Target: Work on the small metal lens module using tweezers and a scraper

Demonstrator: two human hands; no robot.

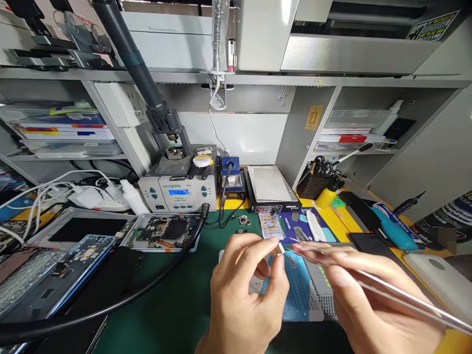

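Between thumb and forefinger, my left hand (247, 290) pinches a small part (279, 250) with a white edge and a brownish face; its exact kind is too small to make out. My right hand (372, 290) is closed around metal tweezers (398, 290). The tips of the tweezers point left, close to the small part; whether they touch it I cannot tell. Beneath both hands lies a blue and white packet (300, 290), partly covered by the left hand. A perforated metal plate (326, 282) shows beside it, under the right hand.
A hot-air station (177, 189) stands at the back, its black hose (162, 275) crossing the green mat (177, 305). A tray of circuit boards (162, 233) and a phone frame (70, 280) lie left. A heating plate (275, 189) and a yellow bottle (326, 194) stand behind the hands.
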